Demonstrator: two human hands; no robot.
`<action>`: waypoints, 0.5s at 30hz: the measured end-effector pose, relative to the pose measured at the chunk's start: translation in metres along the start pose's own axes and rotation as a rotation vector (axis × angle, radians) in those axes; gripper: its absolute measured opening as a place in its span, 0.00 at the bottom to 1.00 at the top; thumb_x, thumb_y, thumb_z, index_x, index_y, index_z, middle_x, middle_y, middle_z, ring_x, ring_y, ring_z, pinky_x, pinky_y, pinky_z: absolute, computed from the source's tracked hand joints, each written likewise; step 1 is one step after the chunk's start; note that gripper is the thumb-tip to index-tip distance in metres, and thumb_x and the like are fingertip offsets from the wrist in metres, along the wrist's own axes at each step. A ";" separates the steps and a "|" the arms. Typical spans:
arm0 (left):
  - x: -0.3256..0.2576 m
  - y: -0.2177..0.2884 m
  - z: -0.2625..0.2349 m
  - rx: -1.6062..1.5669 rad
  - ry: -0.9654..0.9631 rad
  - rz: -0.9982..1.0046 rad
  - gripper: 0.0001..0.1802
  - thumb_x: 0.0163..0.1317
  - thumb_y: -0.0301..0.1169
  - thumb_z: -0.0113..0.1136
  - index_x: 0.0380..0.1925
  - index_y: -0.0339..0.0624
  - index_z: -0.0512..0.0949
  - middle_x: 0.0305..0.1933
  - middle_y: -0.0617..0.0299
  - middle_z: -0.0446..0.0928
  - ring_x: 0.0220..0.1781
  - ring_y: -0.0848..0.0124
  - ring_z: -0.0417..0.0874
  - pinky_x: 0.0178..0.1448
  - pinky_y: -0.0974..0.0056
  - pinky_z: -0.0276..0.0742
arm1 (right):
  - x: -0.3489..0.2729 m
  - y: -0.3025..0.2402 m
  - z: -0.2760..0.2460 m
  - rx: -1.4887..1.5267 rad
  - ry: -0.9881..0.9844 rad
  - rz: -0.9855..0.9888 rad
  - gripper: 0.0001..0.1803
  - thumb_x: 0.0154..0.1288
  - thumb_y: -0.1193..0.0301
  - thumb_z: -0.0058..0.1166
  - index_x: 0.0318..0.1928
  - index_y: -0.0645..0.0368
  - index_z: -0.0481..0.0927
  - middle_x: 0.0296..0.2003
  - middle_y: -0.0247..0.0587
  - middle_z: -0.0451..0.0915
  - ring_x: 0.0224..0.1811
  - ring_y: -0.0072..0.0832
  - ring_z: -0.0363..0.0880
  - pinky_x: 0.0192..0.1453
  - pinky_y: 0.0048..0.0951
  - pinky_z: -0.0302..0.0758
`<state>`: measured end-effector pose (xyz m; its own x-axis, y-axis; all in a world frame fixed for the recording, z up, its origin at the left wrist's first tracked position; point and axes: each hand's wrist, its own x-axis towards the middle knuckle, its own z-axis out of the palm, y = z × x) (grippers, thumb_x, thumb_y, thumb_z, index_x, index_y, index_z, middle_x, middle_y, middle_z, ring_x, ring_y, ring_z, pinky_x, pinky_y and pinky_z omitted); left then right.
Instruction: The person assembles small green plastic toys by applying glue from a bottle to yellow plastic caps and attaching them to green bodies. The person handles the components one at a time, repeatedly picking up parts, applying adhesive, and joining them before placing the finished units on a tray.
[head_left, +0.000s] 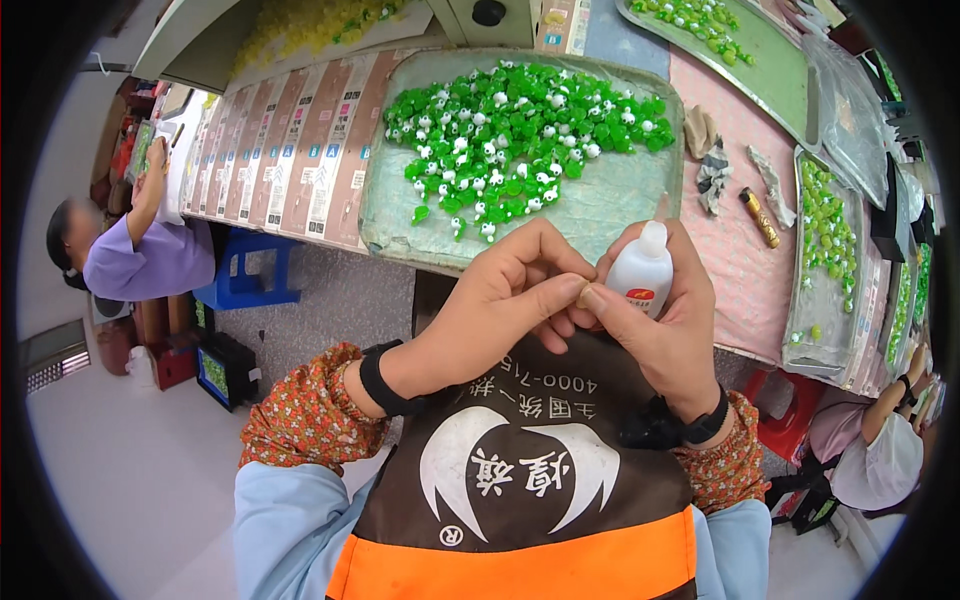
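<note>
My right hand (680, 335) is wrapped around a white glue bottle (638, 270) with a thin nozzle pointing up and away from me. Its thumb and fingertips meet those of my left hand (500, 300) in front of my apron. The left fingers are pinched closed; whatever lies between them is too small or hidden to make out. Just beyond both hands is a shallow tray (390, 220) lined in pale green. Many small green translucent pieces with white round parts (500, 130) are heaped over its far and middle area.
Right of the tray lie crumpled cloth scraps (714, 175) and a gold-brown tube (760, 217) on a pink covering. Another tray (800, 335) holds yellow-green pieces; a green tray (770, 85) stands farther back. A co-worker in purple (150, 255) sits left near a blue stool (250, 275).
</note>
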<state>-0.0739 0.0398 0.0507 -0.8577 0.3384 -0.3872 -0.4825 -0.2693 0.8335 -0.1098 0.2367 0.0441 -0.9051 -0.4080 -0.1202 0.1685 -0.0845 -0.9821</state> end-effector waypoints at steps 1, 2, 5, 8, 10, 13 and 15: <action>-0.003 -0.005 -0.001 -0.069 0.003 -0.029 0.10 0.76 0.33 0.54 0.50 0.40 0.71 0.43 0.60 0.79 0.40 0.76 0.84 0.39 0.69 0.87 | 0.000 0.001 0.001 -0.016 -0.006 0.019 0.19 0.62 0.75 0.67 0.48 0.58 0.71 0.35 0.31 0.79 0.36 0.14 0.77 0.39 0.21 0.75; -0.007 -0.009 -0.002 -0.139 0.006 -0.058 0.11 0.76 0.34 0.54 0.51 0.39 0.71 0.44 0.59 0.79 0.41 0.75 0.84 0.40 0.68 0.87 | 0.000 0.002 0.002 -0.031 -0.012 0.039 0.19 0.62 0.75 0.67 0.48 0.59 0.71 0.34 0.31 0.78 0.35 0.15 0.77 0.38 0.21 0.75; -0.013 -0.023 -0.007 -0.229 0.016 -0.099 0.13 0.76 0.35 0.54 0.52 0.38 0.71 0.46 0.57 0.79 0.43 0.72 0.85 0.41 0.66 0.89 | 0.000 0.004 0.005 -0.122 -0.037 0.148 0.19 0.61 0.74 0.66 0.47 0.59 0.71 0.33 0.32 0.79 0.35 0.16 0.78 0.37 0.22 0.75; -0.018 -0.029 -0.011 -0.253 -0.006 -0.127 0.14 0.76 0.36 0.55 0.53 0.39 0.72 0.48 0.57 0.80 0.45 0.72 0.84 0.43 0.66 0.88 | -0.001 0.004 0.009 -0.238 -0.048 0.067 0.19 0.60 0.73 0.67 0.48 0.58 0.71 0.33 0.34 0.79 0.35 0.17 0.78 0.36 0.24 0.75; -0.020 -0.034 -0.016 -0.276 -0.026 -0.127 0.14 0.75 0.36 0.56 0.53 0.40 0.73 0.49 0.57 0.81 0.47 0.72 0.84 0.44 0.66 0.88 | -0.001 0.006 0.011 -0.243 -0.071 0.075 0.19 0.60 0.73 0.66 0.48 0.58 0.71 0.33 0.36 0.80 0.35 0.19 0.80 0.36 0.25 0.77; -0.021 -0.041 -0.023 -0.311 -0.058 -0.101 0.14 0.74 0.35 0.58 0.53 0.39 0.73 0.51 0.56 0.80 0.48 0.71 0.84 0.45 0.65 0.89 | 0.002 0.003 0.014 -0.312 -0.111 0.073 0.19 0.60 0.73 0.65 0.49 0.59 0.71 0.34 0.41 0.82 0.36 0.23 0.83 0.37 0.29 0.79; -0.021 -0.043 -0.026 -0.330 -0.077 -0.095 0.15 0.73 0.34 0.59 0.53 0.39 0.72 0.51 0.56 0.80 0.48 0.70 0.84 0.45 0.64 0.89 | 0.002 -0.002 0.016 -0.355 -0.128 0.092 0.20 0.60 0.73 0.65 0.49 0.59 0.71 0.34 0.39 0.81 0.36 0.22 0.82 0.38 0.27 0.78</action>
<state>-0.0398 0.0207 0.0126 -0.7960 0.4400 -0.4156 -0.6021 -0.5059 0.6177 -0.1059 0.2211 0.0478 -0.8325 -0.5115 -0.2129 0.0804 0.2687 -0.9599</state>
